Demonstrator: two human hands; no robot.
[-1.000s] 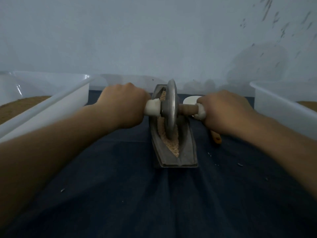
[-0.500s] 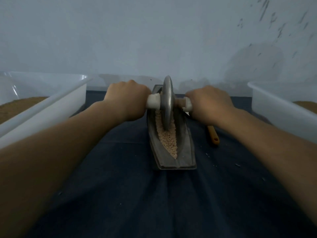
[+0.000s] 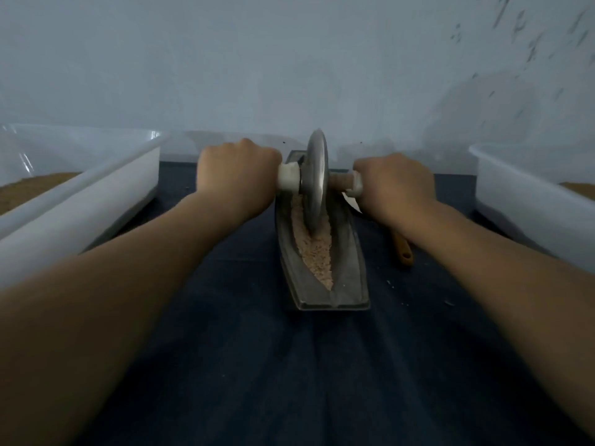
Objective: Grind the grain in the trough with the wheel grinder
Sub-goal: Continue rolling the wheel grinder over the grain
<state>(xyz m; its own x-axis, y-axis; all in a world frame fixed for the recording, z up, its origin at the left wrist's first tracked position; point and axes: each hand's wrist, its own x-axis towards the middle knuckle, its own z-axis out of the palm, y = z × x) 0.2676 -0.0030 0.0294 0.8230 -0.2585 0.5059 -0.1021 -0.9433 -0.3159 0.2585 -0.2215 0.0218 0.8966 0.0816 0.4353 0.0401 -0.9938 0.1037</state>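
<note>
The person is gripping the wheel grinder [image 3: 317,185] by its cross-axle, with one fist on each side of the disc. The left hand [image 3: 236,175] is wrapping round the white-capped stub and the right hand [image 3: 394,185] is closing over the wooden end, both clamped tight with knuckles up. The disc is standing upright on its edge in the groove of the metal trough [image 3: 352,272], toward the far end, and its rim is biting into the grain [image 3: 317,255].

From where I'm standing, the wheel is looking like heavy, rigid metal with a smooth face, so the axle is the only sensible place to hold it. I'd guess its weight is doing the crushing while the hands are only steering. On so narrow a rim it is likely to tip if one side slackens. The trough is sitting unheld on the dark blue cloth [image 3: 289,365] and may creep under a hard push.

The trough is holding a tapering line of pale, coarse grain running almost to its near tip; how fine it is I cannot tell. The left white tub [image 3: 96,201] is holding a brown granular bed, and the right white tub [image 3: 528,204] is showing a brown patch at the picture's edge. A wooden tool handle [image 3: 404,252] is lying just beside the trough, partly under the right forearm.
</note>
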